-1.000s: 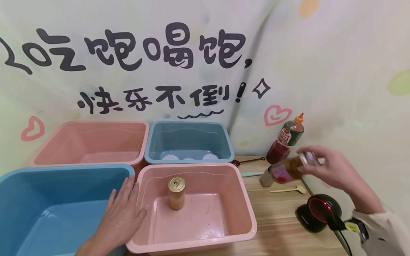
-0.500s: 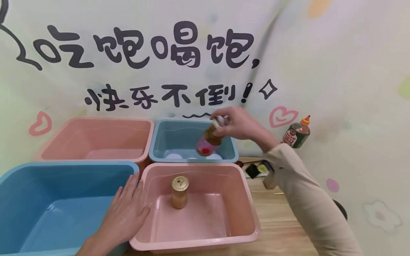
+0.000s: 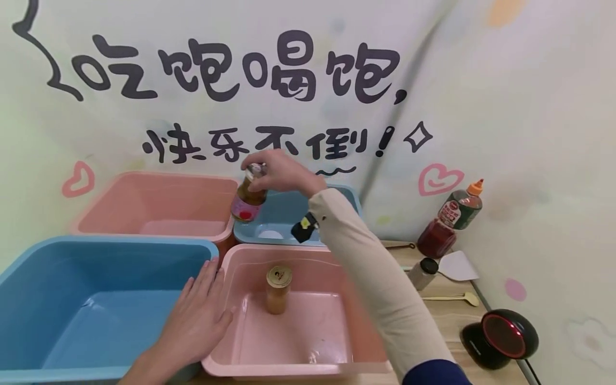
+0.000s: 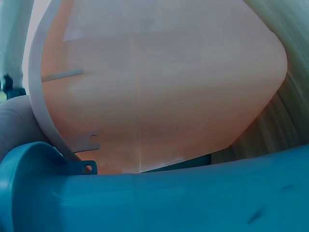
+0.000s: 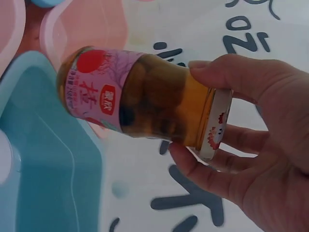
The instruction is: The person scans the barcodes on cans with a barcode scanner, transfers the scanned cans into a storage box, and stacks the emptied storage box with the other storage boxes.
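My right hand (image 3: 284, 172) grips a glass jar (image 5: 149, 94) around its neck and white lid. The jar has a pink label and holds dark pieces in amber liquid. It hangs tilted in the air, overlapping the left rim of the back blue bin (image 3: 344, 206) and the edge of the back pink bin (image 3: 168, 206) in the head view. My left hand (image 3: 194, 315) lies with straight fingers on the adjoining rims of the front blue bin (image 3: 120, 241) and front pink bin (image 3: 289, 370). A gold-lidded jar (image 3: 277, 297) stands in the front pink bin.
On the wooden table at right stand an orange-capped sauce bottle (image 3: 464, 208), a dark red bottle (image 3: 435, 239) and a black-capped shaker (image 3: 423, 274). A white spatula (image 3: 457, 266), a yellowish spoon (image 3: 469, 299) and a black device (image 3: 505, 337) are near them.
My right hand has carried the glass jar left from the right side of the table to above the back bins. My left hand keeps its place on the rims; the view has turned slightly right.
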A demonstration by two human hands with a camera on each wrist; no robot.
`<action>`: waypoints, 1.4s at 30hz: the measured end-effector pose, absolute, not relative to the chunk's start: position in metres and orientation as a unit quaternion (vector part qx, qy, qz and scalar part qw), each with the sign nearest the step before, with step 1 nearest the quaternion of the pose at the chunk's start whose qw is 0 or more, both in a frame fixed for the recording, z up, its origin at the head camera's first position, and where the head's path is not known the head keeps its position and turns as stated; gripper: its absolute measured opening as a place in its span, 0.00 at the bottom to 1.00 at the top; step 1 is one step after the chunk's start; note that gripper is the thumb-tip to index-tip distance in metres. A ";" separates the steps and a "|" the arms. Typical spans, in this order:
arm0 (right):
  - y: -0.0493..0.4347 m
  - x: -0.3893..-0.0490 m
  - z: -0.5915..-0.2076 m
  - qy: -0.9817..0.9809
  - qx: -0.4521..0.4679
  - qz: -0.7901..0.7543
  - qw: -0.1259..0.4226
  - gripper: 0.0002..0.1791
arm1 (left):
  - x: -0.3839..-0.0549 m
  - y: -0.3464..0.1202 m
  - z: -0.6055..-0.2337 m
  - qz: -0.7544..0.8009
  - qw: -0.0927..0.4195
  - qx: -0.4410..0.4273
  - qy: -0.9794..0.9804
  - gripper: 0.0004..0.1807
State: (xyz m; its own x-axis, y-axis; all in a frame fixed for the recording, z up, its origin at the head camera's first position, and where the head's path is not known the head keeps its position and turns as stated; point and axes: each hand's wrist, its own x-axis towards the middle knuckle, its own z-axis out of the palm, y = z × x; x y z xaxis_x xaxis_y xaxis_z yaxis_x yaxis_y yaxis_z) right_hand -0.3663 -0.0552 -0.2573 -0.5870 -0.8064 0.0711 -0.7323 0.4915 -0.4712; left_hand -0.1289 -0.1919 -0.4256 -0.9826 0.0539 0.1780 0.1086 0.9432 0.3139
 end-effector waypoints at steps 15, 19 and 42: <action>-0.147 -0.375 -0.319 0.856 -0.453 -0.217 0.120 0.24 | -0.130 -0.192 -0.423 -0.153 0.067 -0.030 -0.986 0.43; -0.157 -0.378 -0.340 0.861 -0.457 -0.187 0.125 0.22 | -0.132 -0.192 -0.423 -0.158 0.062 -0.031 -0.985 0.42; -0.183 -0.374 -0.389 0.866 -0.454 -0.151 0.143 0.11 | -0.130 -0.195 -0.424 -0.162 0.073 -0.039 -0.983 0.42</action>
State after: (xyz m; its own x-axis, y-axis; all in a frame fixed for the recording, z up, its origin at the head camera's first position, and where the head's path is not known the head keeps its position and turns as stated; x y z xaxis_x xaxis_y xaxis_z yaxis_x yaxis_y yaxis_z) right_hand -0.3736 -0.1832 -0.3894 -0.5464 -0.8303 -0.1098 -0.7439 0.5414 -0.3918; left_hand -0.1303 -0.1951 -0.4239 -0.9863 0.0524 0.1564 0.0998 0.9445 0.3130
